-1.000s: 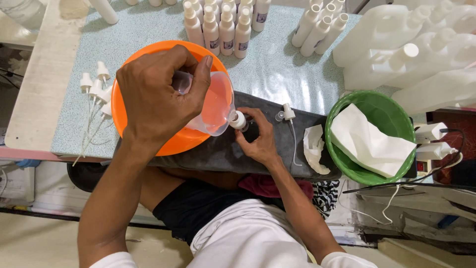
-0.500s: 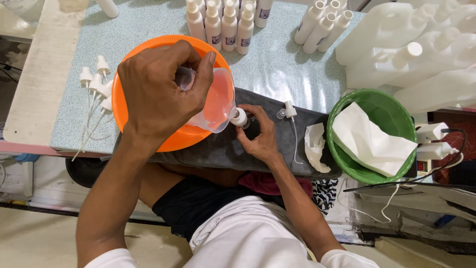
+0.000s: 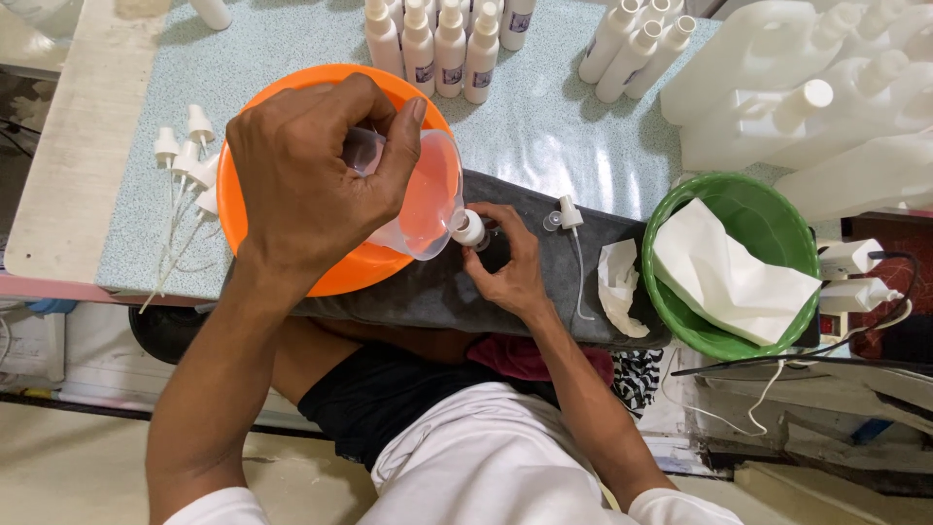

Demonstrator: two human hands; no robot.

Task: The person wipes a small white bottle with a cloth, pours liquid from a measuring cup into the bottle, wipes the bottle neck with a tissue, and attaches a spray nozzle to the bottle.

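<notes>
Two hands busy: left hand (image 3: 301,180) clamped on tilted clear jug (image 3: 418,199), right hand (image 3: 505,262) pinching small white bottle (image 3: 469,229); labelled white bottles (image 3: 442,44) far side.

A clear plastic jug (image 3: 418,199) of pink liquid tilts, its spout at a small white bottle's (image 3: 468,229) open neck. The bottle stands on a dark grey cloth (image 3: 457,292).

The left hand (image 3: 311,175) hides much of the clear jug (image 3: 413,199) and the orange basin (image 3: 330,262) at centre-left — the small bottle (image 3: 468,229) below the spout shows only its neck, its body lost in the right hand (image 3: 510,267); white jugs (image 3: 826,107) upper right are cut off by the frame.
</notes>
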